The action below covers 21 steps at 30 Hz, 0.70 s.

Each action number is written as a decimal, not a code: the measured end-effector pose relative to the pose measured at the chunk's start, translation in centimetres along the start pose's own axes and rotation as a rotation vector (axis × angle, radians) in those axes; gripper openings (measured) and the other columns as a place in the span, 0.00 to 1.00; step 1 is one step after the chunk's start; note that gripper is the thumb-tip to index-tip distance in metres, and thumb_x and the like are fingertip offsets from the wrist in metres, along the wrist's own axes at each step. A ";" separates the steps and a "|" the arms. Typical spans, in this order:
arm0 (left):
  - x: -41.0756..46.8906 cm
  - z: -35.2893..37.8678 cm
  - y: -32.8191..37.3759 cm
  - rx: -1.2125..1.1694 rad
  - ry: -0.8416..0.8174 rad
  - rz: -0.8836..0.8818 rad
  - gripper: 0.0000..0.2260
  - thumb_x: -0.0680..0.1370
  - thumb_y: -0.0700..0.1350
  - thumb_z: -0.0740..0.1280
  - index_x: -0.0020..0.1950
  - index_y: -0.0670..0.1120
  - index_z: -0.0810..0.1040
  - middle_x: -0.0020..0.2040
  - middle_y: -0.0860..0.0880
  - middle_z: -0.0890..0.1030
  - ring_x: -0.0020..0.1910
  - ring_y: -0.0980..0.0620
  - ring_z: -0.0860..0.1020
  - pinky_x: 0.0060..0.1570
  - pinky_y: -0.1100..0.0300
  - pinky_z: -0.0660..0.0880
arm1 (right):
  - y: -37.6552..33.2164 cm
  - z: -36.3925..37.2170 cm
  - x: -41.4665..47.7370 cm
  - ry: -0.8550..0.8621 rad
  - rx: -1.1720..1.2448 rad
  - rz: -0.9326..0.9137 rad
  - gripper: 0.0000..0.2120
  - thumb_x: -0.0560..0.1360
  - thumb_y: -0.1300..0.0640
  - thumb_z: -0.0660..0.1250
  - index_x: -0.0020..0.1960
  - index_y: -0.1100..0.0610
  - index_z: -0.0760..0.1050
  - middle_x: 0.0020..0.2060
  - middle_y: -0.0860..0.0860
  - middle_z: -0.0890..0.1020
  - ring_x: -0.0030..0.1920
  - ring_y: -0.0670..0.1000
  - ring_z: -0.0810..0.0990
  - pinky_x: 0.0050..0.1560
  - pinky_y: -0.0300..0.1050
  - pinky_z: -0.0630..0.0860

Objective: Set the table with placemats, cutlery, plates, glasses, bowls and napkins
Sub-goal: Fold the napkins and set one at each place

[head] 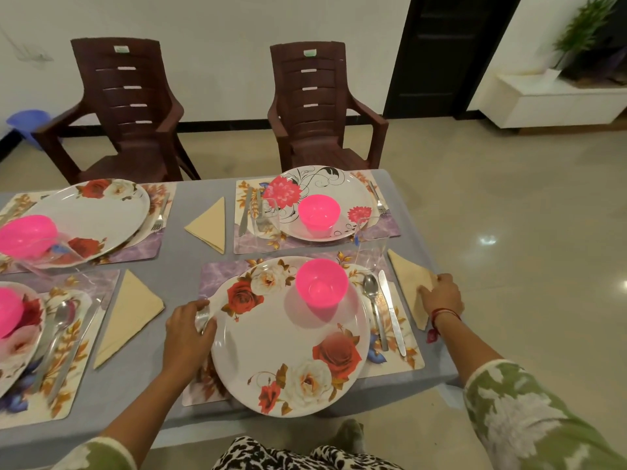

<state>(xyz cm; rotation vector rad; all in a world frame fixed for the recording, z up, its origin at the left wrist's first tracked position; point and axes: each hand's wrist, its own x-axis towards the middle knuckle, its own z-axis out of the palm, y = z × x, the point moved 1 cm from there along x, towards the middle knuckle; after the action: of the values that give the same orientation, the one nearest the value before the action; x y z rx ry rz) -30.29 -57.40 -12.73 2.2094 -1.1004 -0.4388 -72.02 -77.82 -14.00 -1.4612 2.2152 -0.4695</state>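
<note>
At the table's [185, 262] right edge, a napkin [405, 278] lies under the right hand's [442, 295] relaxed fingers; the left hand [188, 335] clasps a fork [202, 319].

The nearest plate [291, 351] is white with red and cream roses. The bowl [321, 282] at its 1 o'clock is bright pink, the fork [202, 320] at its 9 o'clock silver, and the napkin [409, 281] at its 2 o'clock pale yellow. The desk [190, 266] is grey-blue, and the chair [310, 106] at 12 o'clock dark brown.

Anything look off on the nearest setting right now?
Yes. The rose plate overhangs its placemat's near edge, almost reaching the table edge. The left hand grips cutlery at its left rim.
</note>
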 end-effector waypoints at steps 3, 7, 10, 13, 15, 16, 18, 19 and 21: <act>0.0 0.0 -0.5 0.008 0.004 -0.010 0.17 0.76 0.46 0.68 0.64 0.47 0.73 0.62 0.44 0.73 0.62 0.43 0.70 0.59 0.46 0.70 | -0.1 0.0 0.2 0.003 -0.028 0.011 0.21 0.74 0.53 0.67 0.62 0.61 0.69 0.57 0.62 0.76 0.56 0.64 0.75 0.57 0.57 0.72; -0.1 -0.1 -0.9 -0.005 0.015 -0.006 0.16 0.76 0.46 0.68 0.63 0.47 0.73 0.61 0.44 0.74 0.61 0.43 0.71 0.57 0.45 0.72 | 0.0 -0.2 0.9 0.035 0.042 0.062 0.11 0.75 0.55 0.64 0.55 0.58 0.76 0.54 0.60 0.77 0.51 0.63 0.77 0.56 0.57 0.73; -0.1 0.2 -0.2 -0.035 0.035 0.018 0.15 0.76 0.44 0.68 0.62 0.46 0.74 0.60 0.44 0.74 0.60 0.43 0.71 0.57 0.46 0.72 | 0.3 -0.4 1.0 0.099 0.104 0.048 0.08 0.74 0.56 0.64 0.49 0.57 0.80 0.54 0.60 0.76 0.48 0.64 0.77 0.54 0.58 0.74; 0.0 0.8 1.2 -0.048 0.031 0.044 0.14 0.76 0.42 0.68 0.62 0.46 0.75 0.60 0.43 0.74 0.60 0.43 0.71 0.56 0.48 0.71 | 0.1 -0.4 0.2 0.110 0.222 -0.027 0.07 0.73 0.57 0.66 0.47 0.59 0.80 0.54 0.60 0.75 0.46 0.61 0.78 0.51 0.53 0.76; 0.1 1.3 1.8 -0.051 0.010 0.056 0.14 0.76 0.43 0.68 0.62 0.46 0.75 0.60 0.43 0.74 0.61 0.43 0.70 0.57 0.49 0.70 | 0.2 -0.5 -0.4 0.063 0.340 -0.011 0.08 0.73 0.59 0.66 0.50 0.61 0.78 0.52 0.58 0.77 0.45 0.56 0.76 0.49 0.46 0.73; 0.1 1.5 2.1 -0.058 0.000 0.059 0.14 0.76 0.43 0.67 0.62 0.46 0.75 0.61 0.43 0.74 0.62 0.43 0.70 0.58 0.49 0.69 | 0.3 -0.7 -0.7 0.029 0.385 0.002 0.09 0.74 0.59 0.66 0.53 0.61 0.77 0.50 0.56 0.78 0.46 0.54 0.75 0.50 0.43 0.71; 0.1 2.0 2.5 -0.078 -0.008 0.045 0.14 0.76 0.43 0.67 0.62 0.45 0.75 0.61 0.43 0.74 0.62 0.43 0.70 0.58 0.49 0.70 | 0.4 -1.0 -1.1 -0.023 0.438 0.041 0.13 0.75 0.60 0.65 0.58 0.61 0.73 0.48 0.54 0.76 0.48 0.53 0.74 0.52 0.44 0.70; 0.1 2.3 2.7 -0.085 -0.006 0.035 0.14 0.76 0.43 0.67 0.62 0.44 0.75 0.61 0.42 0.74 0.61 0.43 0.71 0.58 0.49 0.70 | 0.6 -1.2 -1.0 -0.036 0.458 0.071 0.14 0.75 0.60 0.65 0.60 0.60 0.71 0.48 0.54 0.76 0.49 0.54 0.74 0.53 0.46 0.71; -0.1 3.0 3.5 -0.099 -0.001 0.045 0.15 0.76 0.42 0.68 0.62 0.42 0.74 0.61 0.41 0.75 0.60 0.42 0.72 0.58 0.48 0.71 | 1.0 -1.6 -0.3 -0.045 0.483 0.128 0.15 0.74 0.60 0.66 0.61 0.58 0.71 0.48 0.57 0.77 0.48 0.56 0.76 0.53 0.49 0.74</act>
<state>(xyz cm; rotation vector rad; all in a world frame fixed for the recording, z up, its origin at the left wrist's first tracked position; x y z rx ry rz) -34.09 -60.08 -12.67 2.0945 -1.1026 -0.4659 -73.49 -77.10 -13.09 -1.0575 1.9618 -0.8477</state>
